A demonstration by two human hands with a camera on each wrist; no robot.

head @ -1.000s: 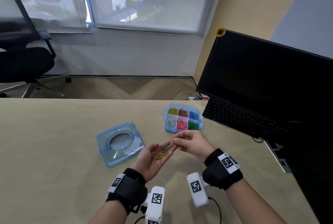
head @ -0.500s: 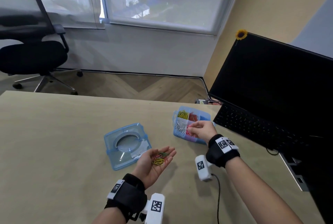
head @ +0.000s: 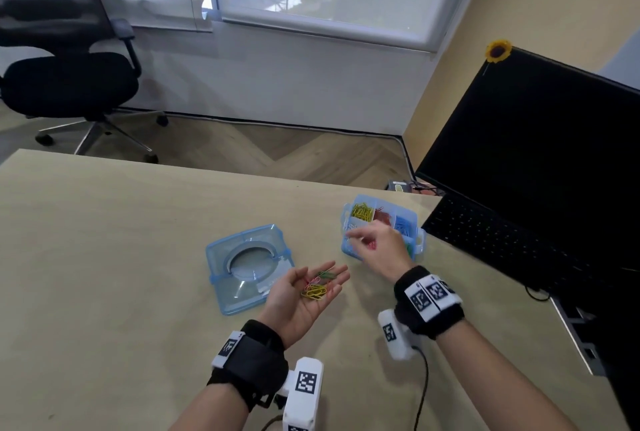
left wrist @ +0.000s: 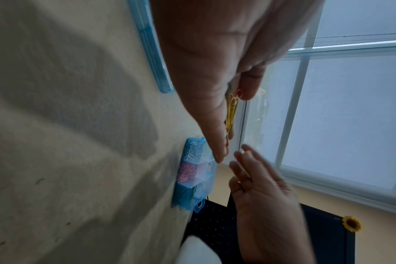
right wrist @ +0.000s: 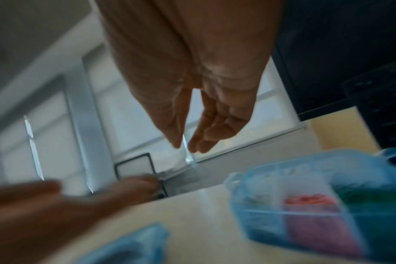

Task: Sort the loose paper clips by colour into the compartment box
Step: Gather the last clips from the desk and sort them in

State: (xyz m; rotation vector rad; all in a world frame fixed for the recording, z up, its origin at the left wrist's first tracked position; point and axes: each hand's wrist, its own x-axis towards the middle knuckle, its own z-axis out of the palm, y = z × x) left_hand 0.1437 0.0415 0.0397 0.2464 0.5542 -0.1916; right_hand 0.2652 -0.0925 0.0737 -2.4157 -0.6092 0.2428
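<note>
My left hand (head: 294,302) lies palm up above the table, cupping a small heap of loose paper clips (head: 317,287), yellow, green and pink. In the left wrist view the clips (left wrist: 232,110) lie along the fingers. The blue compartment box (head: 384,201) stands open to the right, with yellow, red, blue, white, pink and green clips in separate cells. Blurred by motion, my right hand (head: 375,245) hovers over the box's near left cells. Its fingers (right wrist: 203,135) are straight with nothing visible between them.
The box's clear blue lid (head: 249,267) lies flat on the table, left of my left hand. A black keyboard (head: 502,240) and a dark monitor (head: 536,153) stand to the right of the box. An office chair (head: 69,84) stands beyond the table's far edge.
My right hand left the clips in the left palm, reached over the box, and its fingers now point left, straightened. The left hand stayed palm up with the clips.
</note>
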